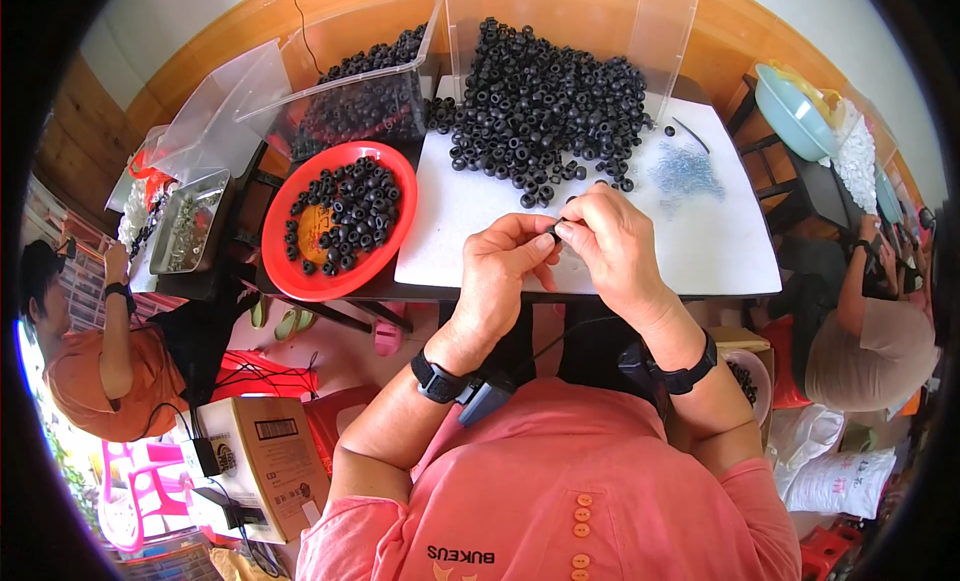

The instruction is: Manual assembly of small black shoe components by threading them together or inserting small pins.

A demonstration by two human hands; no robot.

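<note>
My left hand (503,264) and my right hand (612,249) meet over the front edge of the white sheet (440,246). Between the thumbs and fingertips of both is a small black bead-like part (559,227), mostly covered by the fingers. Just beyond my hands spreads a large heap of round black parts with holes (550,101). To the left, a red plate (275,243) carries more of these black parts. On the right of the sheet lies a scatter of tiny clear bluish pieces (688,173), with a thin black strip (691,135) above it.
A clear plastic bin (430,51) of black parts stands back left; another clear bin (685,41) lies behind the heap. A metal tray (190,221) and a co-worker (100,361) are at left. At right are a light blue basin (795,111) and another person (870,351).
</note>
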